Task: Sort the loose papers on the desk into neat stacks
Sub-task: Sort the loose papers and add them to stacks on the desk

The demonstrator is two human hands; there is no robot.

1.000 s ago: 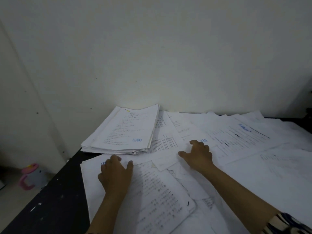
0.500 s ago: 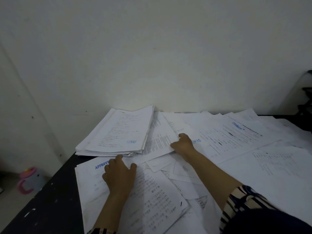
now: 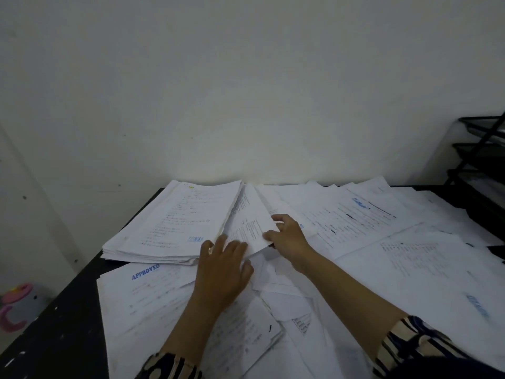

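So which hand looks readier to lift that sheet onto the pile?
Probably the right hand: it already pinches the folded sheet beside the neat stack. The left hand lies flat on the loose papers.

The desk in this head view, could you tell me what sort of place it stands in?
Probably an office or home study. Printed papers cover the dark desk, a neat stack sits by the wall, and black wire trays stand at the right.

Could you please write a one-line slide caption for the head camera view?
Right hand pinches a printed sheet beside the neat stack; left hand rests on loose papers.
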